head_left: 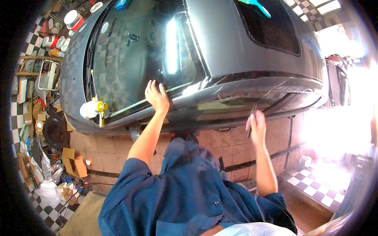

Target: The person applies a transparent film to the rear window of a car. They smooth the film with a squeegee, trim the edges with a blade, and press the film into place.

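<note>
A dark grey car fills the upper part of the head view. My left hand (158, 97) lies with fingers spread on the lower side edge of its windshield (130, 67). Beside the car's side windows, my right hand (257, 128) is closed around a thin dark tool (252, 114), whose exact kind I cannot make out. A white spray bottle (89, 109) with a yellow head rests at the windshield's lower corner, left of my left hand. On the dark sunroof (271, 31) lies a tool with a blue handle (261, 8) and a green part.
Buckets (72, 19), a tyre (56, 130) and an open cardboard box (75, 162) crowd the left side. A dark car part (338, 84) stands at the right, near glaring daylight. Tiled floor (236, 151) runs between me and the car.
</note>
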A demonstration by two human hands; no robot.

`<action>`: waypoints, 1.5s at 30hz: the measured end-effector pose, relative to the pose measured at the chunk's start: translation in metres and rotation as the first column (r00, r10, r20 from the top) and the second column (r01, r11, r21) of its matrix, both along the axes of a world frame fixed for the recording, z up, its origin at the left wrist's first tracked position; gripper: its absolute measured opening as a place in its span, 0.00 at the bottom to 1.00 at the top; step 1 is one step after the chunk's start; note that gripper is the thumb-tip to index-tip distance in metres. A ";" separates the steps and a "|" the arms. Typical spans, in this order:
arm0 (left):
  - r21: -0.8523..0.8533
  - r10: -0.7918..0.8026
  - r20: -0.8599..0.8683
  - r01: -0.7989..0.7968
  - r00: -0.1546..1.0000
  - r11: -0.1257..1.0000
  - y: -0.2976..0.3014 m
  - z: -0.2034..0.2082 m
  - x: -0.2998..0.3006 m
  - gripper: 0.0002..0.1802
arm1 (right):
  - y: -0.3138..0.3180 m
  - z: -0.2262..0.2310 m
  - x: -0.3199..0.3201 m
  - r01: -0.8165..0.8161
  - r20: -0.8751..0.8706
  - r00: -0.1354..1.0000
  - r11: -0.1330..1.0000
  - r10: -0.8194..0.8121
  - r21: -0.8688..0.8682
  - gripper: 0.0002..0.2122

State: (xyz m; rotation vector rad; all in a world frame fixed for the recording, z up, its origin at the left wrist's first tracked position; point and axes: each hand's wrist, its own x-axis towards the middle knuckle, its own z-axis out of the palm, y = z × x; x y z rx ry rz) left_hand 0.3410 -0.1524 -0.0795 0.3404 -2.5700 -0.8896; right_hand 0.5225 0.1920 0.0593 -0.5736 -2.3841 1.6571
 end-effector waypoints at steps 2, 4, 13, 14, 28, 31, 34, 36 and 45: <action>0.006 0.003 -0.010 -0.003 1.000 1.000 -0.003 0.001 0.005 0.21 | 0.007 0.022 -0.065 -0.077 -0.123 0.988 0.988 0.094 0.134 0.13; -0.002 -0.023 -0.073 0.023 0.997 1.000 0.001 -0.002 -0.002 0.20 | 0.011 0.058 -0.116 -0.041 -0.107 0.991 0.940 0.082 0.337 0.14; -0.015 0.007 -0.043 -0.008 0.999 1.000 0.004 0.009 0.002 0.19 | 0.045 0.015 -0.221 0.153 -0.223 0.943 0.273 0.247 0.950 0.11; -0.003 0.002 -0.049 -0.002 0.999 1.000 0.003 0.007 0.002 0.19 | 0.046 0.010 -0.221 0.117 -0.187 0.952 0.275 0.244 0.954 0.11; -0.220 -0.764 -0.246 0.734 0.596 0.643 0.123 0.123 -0.291 0.14 | 0.043 0.015 -0.229 0.015 -0.101 0.966 0.340 0.238 0.940 0.11; -0.328 -0.731 -0.245 0.655 0.636 0.680 0.182 0.115 -0.361 0.16 | 0.040 0.016 -0.231 -0.002 -0.096 0.962 0.358 0.256 0.934 0.11; -0.390 -0.655 -0.166 0.561 0.737 0.730 0.210 0.120 -0.419 0.17 | 0.040 0.018 -0.229 -0.030 -0.049 0.975 0.345 0.218 0.938 0.11; -0.410 -0.591 -0.147 0.495 0.793 0.766 0.217 0.117 -0.456 0.17 | 0.043 0.019 -0.228 -0.054 -0.021 0.978 0.355 0.206 0.933 0.13; -0.583 -0.575 -0.099 0.421 0.812 0.695 0.178 0.118 -0.503 0.22 | 0.048 0.020 -0.229 -0.184 0.118 0.972 0.343 0.205 0.921 0.24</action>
